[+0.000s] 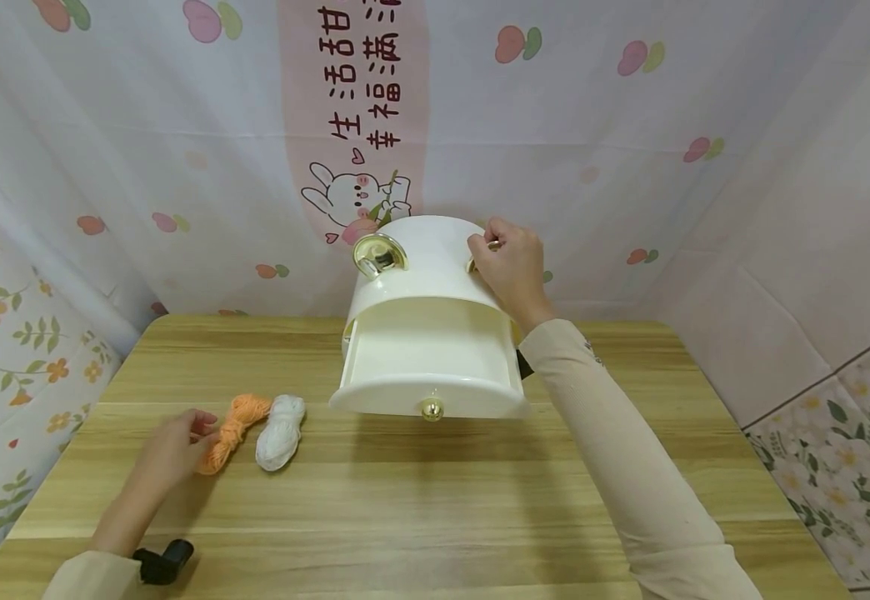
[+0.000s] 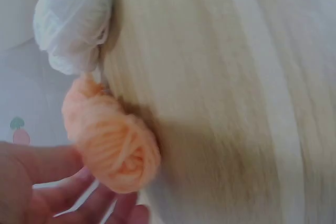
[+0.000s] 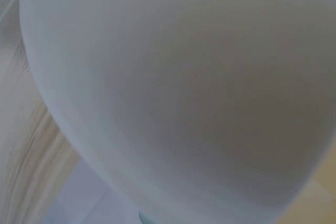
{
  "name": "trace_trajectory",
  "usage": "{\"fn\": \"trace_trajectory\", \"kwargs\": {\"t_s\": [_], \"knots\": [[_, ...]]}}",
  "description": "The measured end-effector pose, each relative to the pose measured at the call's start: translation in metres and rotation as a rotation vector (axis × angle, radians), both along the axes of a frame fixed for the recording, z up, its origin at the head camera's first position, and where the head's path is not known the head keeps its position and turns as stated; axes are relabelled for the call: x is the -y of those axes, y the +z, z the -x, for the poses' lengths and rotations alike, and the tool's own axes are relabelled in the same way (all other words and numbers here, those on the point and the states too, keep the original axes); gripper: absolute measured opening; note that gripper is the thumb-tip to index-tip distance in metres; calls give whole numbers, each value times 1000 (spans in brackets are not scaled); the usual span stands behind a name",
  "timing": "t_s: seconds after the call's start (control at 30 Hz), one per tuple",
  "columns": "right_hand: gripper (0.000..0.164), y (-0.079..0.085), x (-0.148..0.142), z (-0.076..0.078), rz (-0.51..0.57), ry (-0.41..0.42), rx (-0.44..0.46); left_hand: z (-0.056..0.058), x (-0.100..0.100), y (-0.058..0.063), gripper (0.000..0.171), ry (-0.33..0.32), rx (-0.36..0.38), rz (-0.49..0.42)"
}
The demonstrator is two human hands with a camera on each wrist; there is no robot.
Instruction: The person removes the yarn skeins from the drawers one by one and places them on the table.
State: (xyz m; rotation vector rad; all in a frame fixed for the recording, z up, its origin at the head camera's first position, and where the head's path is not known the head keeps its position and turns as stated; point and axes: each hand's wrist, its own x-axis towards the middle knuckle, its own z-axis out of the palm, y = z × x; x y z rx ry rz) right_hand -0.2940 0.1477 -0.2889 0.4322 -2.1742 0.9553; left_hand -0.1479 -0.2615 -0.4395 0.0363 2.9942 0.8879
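Note:
An orange yarn skein (image 1: pixel 234 429) lies on the left of the table beside a white yarn skein (image 1: pixel 281 433). My left hand (image 1: pixel 176 450) is at the orange skein's near end. In the left wrist view, its thumb and loosely spread fingers are right beside the orange skein (image 2: pixel 118 142), with the white skein (image 2: pixel 73 22) beyond. A cream rounded box (image 1: pixel 435 258) stands at the back centre, its drawer (image 1: pixel 427 358) pulled out and bare inside. My right hand (image 1: pixel 512 262), fingers curled, grips the gold handle at the box's top right. Cream drawer surface fills most of the right wrist view.
The drawer front carries a round gold knob (image 1: pixel 432 409). Another gold handle (image 1: pixel 379 253) sits at the box's top left. The wooden table (image 1: pixel 435 517) reaches back to a printed curtain (image 1: pixel 577 150). A black wrist device (image 1: pixel 163 562) is by the left sleeve.

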Motion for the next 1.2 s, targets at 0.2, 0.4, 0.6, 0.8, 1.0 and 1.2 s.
{"fn": "trace_trajectory", "kwargs": {"t_s": [0.2,0.4,0.6,0.8,1.0,1.2], "knots": [[29,-1,-1,1,-4,0,-16,7,4,-8,51,-75,193,-4],[29,-2,-1,2,-6,4,-21,6,-3,-9,49,-37,213,-7],[29,-1,-1,2,-2,17,-16,-2,-18,-3,30,3,87,69],[29,-2,-2,2,0,19,-21,-5,-34,0,21,-14,41,180],[30,-2,-2,2,1,18,-21,-3,-35,4,19,-31,60,63],[30,-2,-2,2,2,19,-20,-2,-30,13,22,-27,17,-34]]}}
